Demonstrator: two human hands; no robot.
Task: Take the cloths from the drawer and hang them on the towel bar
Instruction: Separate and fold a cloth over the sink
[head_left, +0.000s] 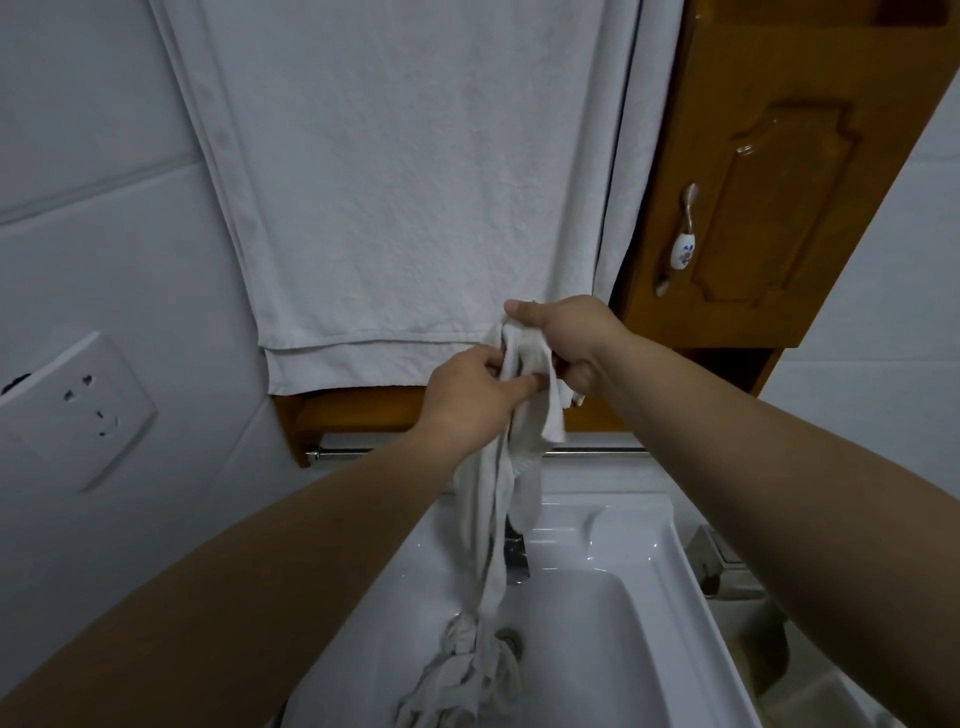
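A thin, crumpled white cloth (496, 519) hangs from both my hands down into the sink, its lower end bunched near the drain. My right hand (566, 338) grips the cloth's top end. Just below and to the left, my left hand (470, 400) pinches the same cloth. Both hands are held just above a chrome towel bar (597, 453), which runs under a wooden shelf. A large white towel (415, 182) hangs on the wall behind the hands. No drawer is in view.
A white sink (623, 597) lies below, with a chrome tap (516, 558) partly hidden behind the cloth. A wooden cabinet door with a ceramic handle (681, 249) is at the upper right. A wall socket (78, 410) sits on the left tiles.
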